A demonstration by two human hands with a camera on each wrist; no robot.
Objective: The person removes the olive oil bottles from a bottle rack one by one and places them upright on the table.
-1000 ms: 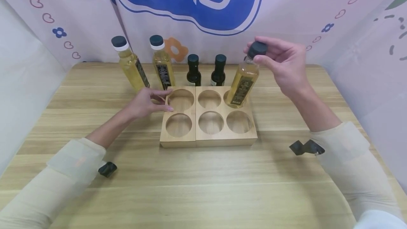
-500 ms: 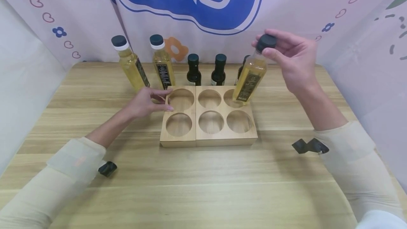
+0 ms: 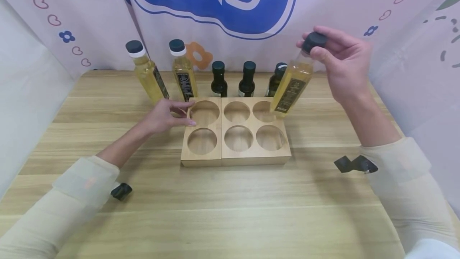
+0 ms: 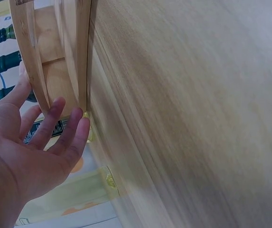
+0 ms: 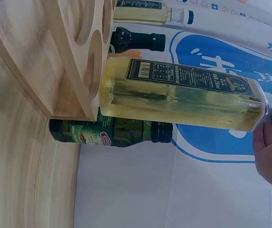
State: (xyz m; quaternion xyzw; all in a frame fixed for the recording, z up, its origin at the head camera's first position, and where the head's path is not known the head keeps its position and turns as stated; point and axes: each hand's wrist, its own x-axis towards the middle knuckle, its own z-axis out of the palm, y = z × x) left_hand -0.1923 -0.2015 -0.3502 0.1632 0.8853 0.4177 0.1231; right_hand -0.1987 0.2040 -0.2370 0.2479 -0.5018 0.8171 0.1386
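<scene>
My right hand [image 3: 346,65] pinches the black cap of a clear bottle of yellow oil [image 3: 292,87]. The oil bottle hangs tilted, its base over the right edge of the back-right hole of a wooden bottle rack [image 3: 235,157]. In the right wrist view the oil bottle [image 5: 181,92] shows a dark label, and its base is at the rack's top board. My left hand [image 3: 163,117] grips the rack's left end. In the left wrist view the fingers of this left hand [image 4: 36,147] curve around the rack's end. The rack has several round holes and a seam in its top.
Two more yellow oil bottles, the far left one [image 3: 148,73] and its neighbour [image 3: 184,75], stand behind the rack's left. A dark green bottle [image 3: 218,81], another dark bottle [image 3: 247,81] and a third dark bottle [image 3: 276,79] stand behind it. A printed cloth [image 3: 251,23] hangs beyond the table.
My right hand has moved right and up with the oil bottle, whose base has come out of the back-right hole. The third dark bottle has come into sight. The left hand stays put.
</scene>
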